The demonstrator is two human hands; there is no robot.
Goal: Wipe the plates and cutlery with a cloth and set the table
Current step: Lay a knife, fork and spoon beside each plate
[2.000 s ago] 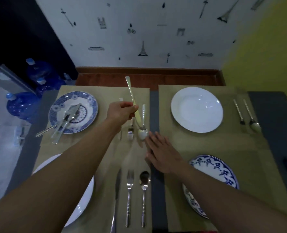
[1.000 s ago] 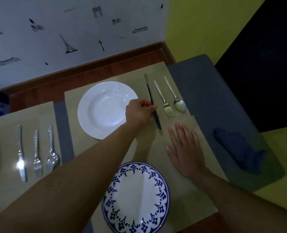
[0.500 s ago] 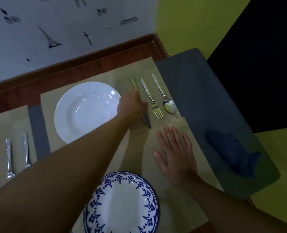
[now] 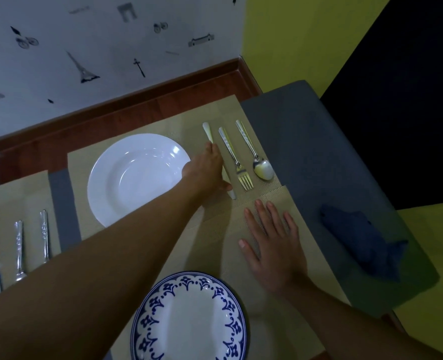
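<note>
Silver knife beside white plate, left hand seemingly pressing it, right hand flat

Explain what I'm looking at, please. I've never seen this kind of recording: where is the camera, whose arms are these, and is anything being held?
There is no machine here. A person wears one wide-angle camera on the head, and it looks down at their own arms. The left hand lies over a table knife on the far placemat. The knife sits between a white plate and a fork with a spoon beside it. The hand hides whether it pinches the knife. The right hand rests flat on the nearer placemat and holds nothing. Closest to the camera is a blue-patterned plate. To the right, a crumpled blue cloth lies on the grey table. At far left is a second cutlery set.
</note>
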